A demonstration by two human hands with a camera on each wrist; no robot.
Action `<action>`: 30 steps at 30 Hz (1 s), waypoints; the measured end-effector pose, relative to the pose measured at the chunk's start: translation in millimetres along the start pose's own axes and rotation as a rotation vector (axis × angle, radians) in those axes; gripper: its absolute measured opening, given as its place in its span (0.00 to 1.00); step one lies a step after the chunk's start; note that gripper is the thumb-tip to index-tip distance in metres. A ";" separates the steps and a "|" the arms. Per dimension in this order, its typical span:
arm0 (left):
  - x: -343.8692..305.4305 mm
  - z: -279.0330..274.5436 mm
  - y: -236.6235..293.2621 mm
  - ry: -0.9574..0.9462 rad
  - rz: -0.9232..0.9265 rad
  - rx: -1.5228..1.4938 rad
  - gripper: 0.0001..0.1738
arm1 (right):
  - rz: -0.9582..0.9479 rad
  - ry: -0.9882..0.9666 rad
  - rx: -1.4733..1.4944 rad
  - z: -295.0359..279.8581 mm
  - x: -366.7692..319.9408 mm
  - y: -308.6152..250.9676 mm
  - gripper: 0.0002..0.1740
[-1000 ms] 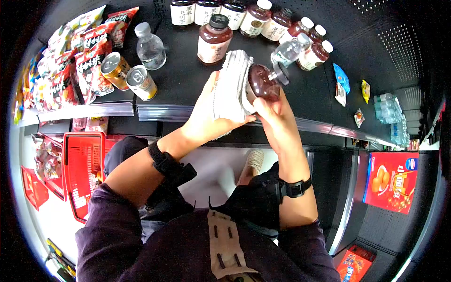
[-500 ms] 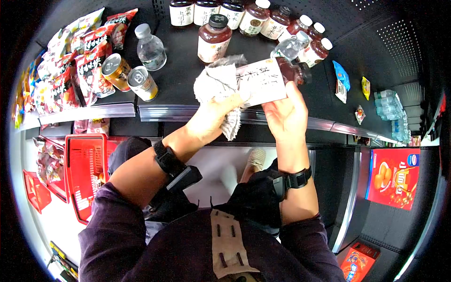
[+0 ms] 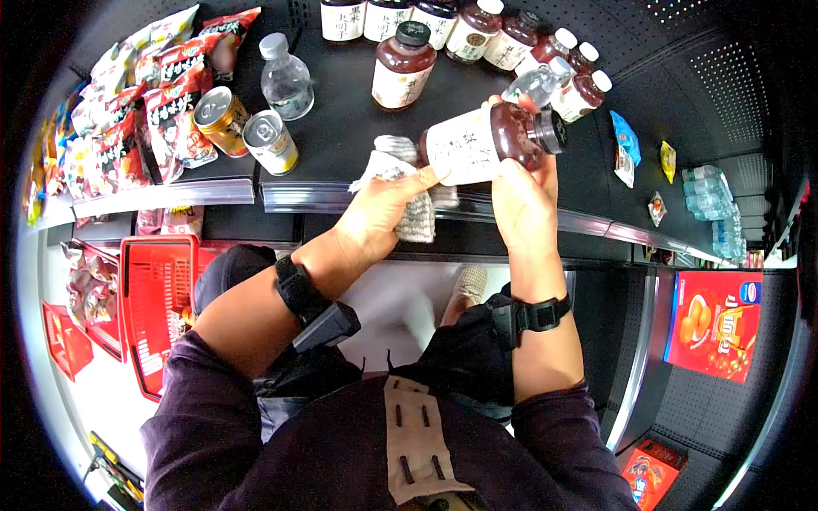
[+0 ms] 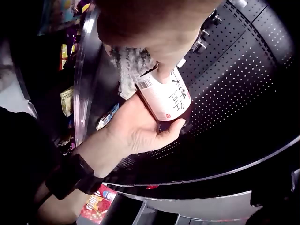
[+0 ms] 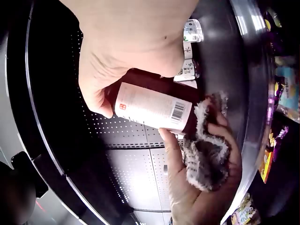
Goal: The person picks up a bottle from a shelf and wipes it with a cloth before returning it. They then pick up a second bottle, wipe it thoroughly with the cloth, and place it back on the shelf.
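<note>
A dark red drink bottle (image 3: 467, 146) with a white label and black cap lies tilted on its side between my hands, above the shelf's front edge. Its neck end is in my right hand (image 3: 527, 200), whose fingers and thumb curl round it. My left hand (image 3: 381, 209) holds a grey-white striped cloth (image 3: 412, 209) at the bottle's base, the thumb lying on the label. In the right wrist view the cloth (image 5: 206, 154) is bunched in the left palm against the bottle's base, beside the label's barcode (image 5: 178, 112). The left wrist view shows the label (image 4: 166, 96) under the left thumb.
Another dark red bottle (image 3: 403, 72) stands behind on the black shelf, with a row of bottles at the back. A clear bottle (image 3: 287, 85), two cans (image 3: 271, 143) and snack bags (image 3: 175, 119) stand left. Below left is a red basket (image 3: 158, 298).
The bottle has swung from pointing away, half wrapped in the cloth, to lying sideways with its label showing. The cloth has slid back to the base, and the left hand has shifted down and left.
</note>
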State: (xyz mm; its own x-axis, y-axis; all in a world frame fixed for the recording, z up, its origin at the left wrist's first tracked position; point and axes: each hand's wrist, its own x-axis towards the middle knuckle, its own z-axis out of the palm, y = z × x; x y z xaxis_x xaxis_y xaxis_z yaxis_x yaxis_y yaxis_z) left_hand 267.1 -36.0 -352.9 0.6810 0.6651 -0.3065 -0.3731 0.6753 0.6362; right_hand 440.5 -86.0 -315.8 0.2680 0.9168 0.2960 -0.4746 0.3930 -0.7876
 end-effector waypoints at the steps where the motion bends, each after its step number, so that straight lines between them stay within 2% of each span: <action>1: -1.4 0.6 3.1 0.048 0.005 0.005 0.21 | 0.002 0.003 0.005 -0.6 -0.4 0.3 0.44; 4: -4.3 0.5 14.4 0.017 0.025 0.021 0.20 | 0.022 0.015 0.011 -1.6 -1.6 -2.6 0.42; 8: -1.9 -5.7 9.7 -0.005 0.088 0.026 0.18 | 0.185 0.129 -0.060 -9.8 -5.5 -7.5 0.42; 12: -1.2 -4.1 7.8 0.020 0.145 0.250 0.25 | 0.224 0.177 -0.088 -10.8 -12.7 -8.3 0.42; 15: 2.4 -4.7 5.8 -0.011 0.171 0.384 0.25 | 0.255 0.276 -0.134 -17.6 -16.0 -7.4 0.39; 20: 1.7 5.6 5.9 0.018 0.107 0.561 0.24 | 0.143 0.246 -0.289 -27.6 -10.4 -11.8 0.39; 21: 2.7 7.2 5.5 0.043 0.067 0.523 0.23 | 0.111 0.229 -0.308 -28.6 -8.8 -13.4 0.39; 25: 11.7 7.2 4.1 0.059 0.116 0.407 0.18 | 0.076 0.259 -0.322 -27.6 1.7 -19.6 0.39; 30: 17.1 2.0 12.4 0.218 0.157 0.369 0.13 | -0.102 0.264 -0.816 -41.9 15.9 -14.7 0.44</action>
State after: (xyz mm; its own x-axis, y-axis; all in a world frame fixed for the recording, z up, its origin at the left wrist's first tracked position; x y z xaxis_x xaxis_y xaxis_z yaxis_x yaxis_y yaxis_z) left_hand 275.4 -16.8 -348.8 0.4710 0.8284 -0.3030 -0.1845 0.4284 0.8845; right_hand 486.9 -80.2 -322.2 0.5102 0.7939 0.3307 0.2857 0.2062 -0.9359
